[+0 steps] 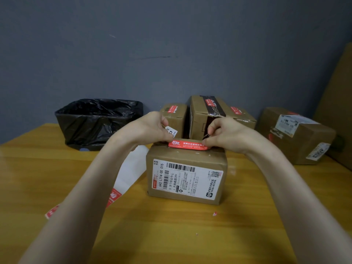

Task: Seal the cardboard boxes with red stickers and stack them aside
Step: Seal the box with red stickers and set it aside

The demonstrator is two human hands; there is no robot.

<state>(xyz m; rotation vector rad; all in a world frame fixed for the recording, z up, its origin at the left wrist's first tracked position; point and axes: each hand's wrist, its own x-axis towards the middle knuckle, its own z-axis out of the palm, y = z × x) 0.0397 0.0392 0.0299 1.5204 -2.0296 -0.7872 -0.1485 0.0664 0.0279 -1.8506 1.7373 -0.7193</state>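
One red sticker [187, 145] is stretched along the far top edge of the box [186, 174], which sits mid-table with its shipping label facing me. My left hand [150, 126] pinches the sticker's left end and my right hand [226, 134] pinches its right end. At 12 o'clock, behind the box, three sealed boxes [205, 115] stand together. A larger box [297, 136] sits at 2 o'clock and a bin [97, 121] lined in black at 10. The white sticker sheet [129, 168] lies on the wooden table [171, 235] at 8 o'clock.
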